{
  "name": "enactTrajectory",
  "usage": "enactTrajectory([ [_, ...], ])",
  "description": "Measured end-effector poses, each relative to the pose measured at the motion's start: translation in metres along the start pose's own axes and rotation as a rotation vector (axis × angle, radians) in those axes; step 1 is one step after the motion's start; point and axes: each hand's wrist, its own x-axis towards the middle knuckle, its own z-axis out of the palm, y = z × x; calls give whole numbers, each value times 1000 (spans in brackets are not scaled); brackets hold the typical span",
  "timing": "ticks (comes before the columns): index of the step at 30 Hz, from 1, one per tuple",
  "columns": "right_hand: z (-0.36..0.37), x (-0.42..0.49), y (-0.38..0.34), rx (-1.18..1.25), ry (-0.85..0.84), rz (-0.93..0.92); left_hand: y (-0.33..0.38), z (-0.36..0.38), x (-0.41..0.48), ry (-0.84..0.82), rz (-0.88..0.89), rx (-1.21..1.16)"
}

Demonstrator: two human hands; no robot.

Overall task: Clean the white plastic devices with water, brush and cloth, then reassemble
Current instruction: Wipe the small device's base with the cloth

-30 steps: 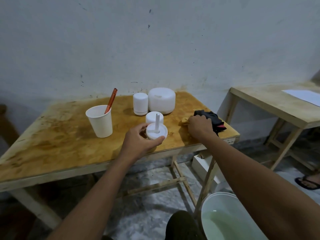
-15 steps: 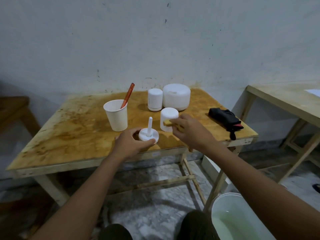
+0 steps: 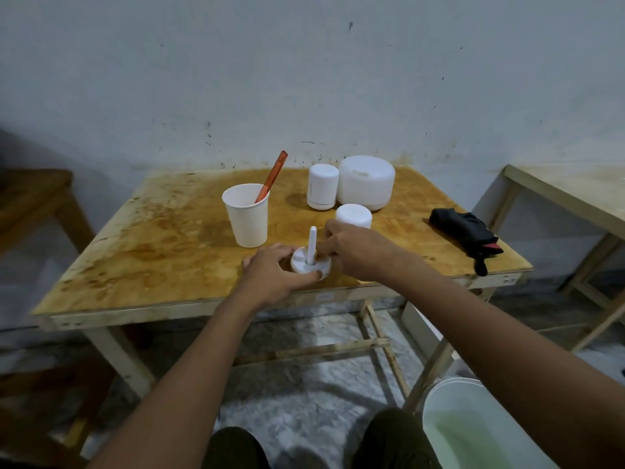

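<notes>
Head cam looks down on the table (image 3: 152, 252), and the piece being worked on is the white base (image 3: 302, 265) with the thin upright stem (image 3: 311, 242), sitting near the front edge. The left hand (image 3: 274, 277) is curled around the base's near rim, thumb on one side and fingers on the other, pinning it down. The right hand (image 3: 360, 252) comes in from the other side with its fingers bunched against the base next to the stem. They seem to be pinching a small tan cloth (image 3: 320, 255), though only a scrap of it shows, so that's a guess.

Looks like the wiping step on this part. Best bet would be to keep the left hand low on the rim so the base can't spin or tip, then work the cloth in a ring around the foot of the stem, since that's likely where grime hides. That stem looks skinny, so going easy on side pressure seems smart.

Its white cover (image 3: 353, 214) stands just behind the hands. The two other white devices (image 3: 366, 182) sit further back, and the paper cup (image 3: 248, 216) holding the orange brush (image 3: 272, 176) is to the left. A bucket of water (image 3: 473, 431) is on the floor, lower right.
</notes>
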Motion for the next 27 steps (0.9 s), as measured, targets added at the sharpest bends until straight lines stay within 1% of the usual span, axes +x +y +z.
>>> enactTrajectory([
  [3,-7,-2,2,-22,-85,-30,2,0,-1,11,4,18],
  [6,-8,-9,1,31,-138,-28,2,2,-1,42,11,38],
  [9,-9,-17,1,150,-140,-39,3,3,-1,52,2,44],
  [11,-9,-19,0,182,-123,-39,4,2,-1,57,-2,39],
  [15,-2,-11,-4,74,-72,29,3,3,1,68,-10,38],
  [19,-2,0,-10,-16,-57,73,5,2,-1,46,-23,37],
  [23,-7,-3,-8,66,-114,75,4,4,1,62,-25,31],
  [27,-12,-6,-8,174,-184,26,5,5,1,90,-28,38],
])
